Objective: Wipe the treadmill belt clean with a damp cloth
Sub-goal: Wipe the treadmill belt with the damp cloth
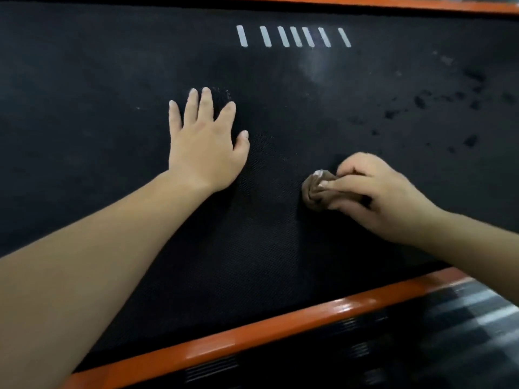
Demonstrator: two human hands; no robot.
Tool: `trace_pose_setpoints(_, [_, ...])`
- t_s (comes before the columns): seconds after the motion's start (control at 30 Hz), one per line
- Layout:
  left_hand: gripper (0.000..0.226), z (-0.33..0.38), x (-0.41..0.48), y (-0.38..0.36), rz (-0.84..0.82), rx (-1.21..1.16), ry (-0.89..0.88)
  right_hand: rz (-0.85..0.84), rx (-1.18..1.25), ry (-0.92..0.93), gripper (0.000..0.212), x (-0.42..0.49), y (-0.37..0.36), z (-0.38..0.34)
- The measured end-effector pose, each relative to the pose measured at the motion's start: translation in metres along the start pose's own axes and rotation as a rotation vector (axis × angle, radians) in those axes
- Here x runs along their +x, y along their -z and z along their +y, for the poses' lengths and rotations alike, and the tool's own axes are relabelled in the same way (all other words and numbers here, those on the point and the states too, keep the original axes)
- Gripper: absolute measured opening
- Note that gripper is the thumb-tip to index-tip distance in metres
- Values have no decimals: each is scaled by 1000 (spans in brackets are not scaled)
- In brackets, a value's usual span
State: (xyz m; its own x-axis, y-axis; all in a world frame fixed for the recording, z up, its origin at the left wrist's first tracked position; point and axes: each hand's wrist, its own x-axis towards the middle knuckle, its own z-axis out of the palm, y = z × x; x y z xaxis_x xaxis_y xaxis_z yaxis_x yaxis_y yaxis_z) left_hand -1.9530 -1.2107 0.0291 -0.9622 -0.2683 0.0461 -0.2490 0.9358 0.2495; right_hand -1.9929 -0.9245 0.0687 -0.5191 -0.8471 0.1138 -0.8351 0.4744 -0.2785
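- While your left hand [206,144] lies flat on the belt [84,94], palm down, its fingers are spread wide and it holds nothing.
- Your left forearm [92,248] reaches in from the near left corner and crosses the orange near edge strip [252,331] of the treadmill.
- Your right hand [376,195] is curled closed around the cloth [316,192], with the thumb and fingertips pinching it.
- The cloth is a small brown wad, bunched up tight, with a pale patch at its top; only the part sticking out past your fingers toward the left shows.
- The cloth sits down against the belt, right of the belt's middle and closer to the near edge than the far one; whether it presses hard you cannot tell.
- Your two hands are well apart, with bare textured belt between them.
- Near the far edge of the belt there is a row of seven short white stripes [293,37], slightly slanted.
- Just below the stripes' right end, a pale hazy smear [314,66] shows on the belt.
- Toward the right end of the belt, dark blotches [449,105] are scattered over the surface, beyond your right hand.
- A second orange strip [393,4] runs along the far edge.
- Beyond the near strip, at the near right corner, lies a black ribbed side rail [421,346], blurred.
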Motion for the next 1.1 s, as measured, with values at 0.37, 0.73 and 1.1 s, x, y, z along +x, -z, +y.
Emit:
trace_pose_setpoints(0.37, [67, 32, 3, 5, -114, 104, 198, 105, 111, 102, 33, -20, -11, 39])
trace_pose_setpoints(0.73, [56, 116, -20, -26, -52, 62, 392, 29, 208, 259, 37, -23, -9, 57])
trace_pose_setpoints(1.1, [50, 119, -24, -27, 38, -15, 325, 63, 251, 205, 25, 10, -1, 97])
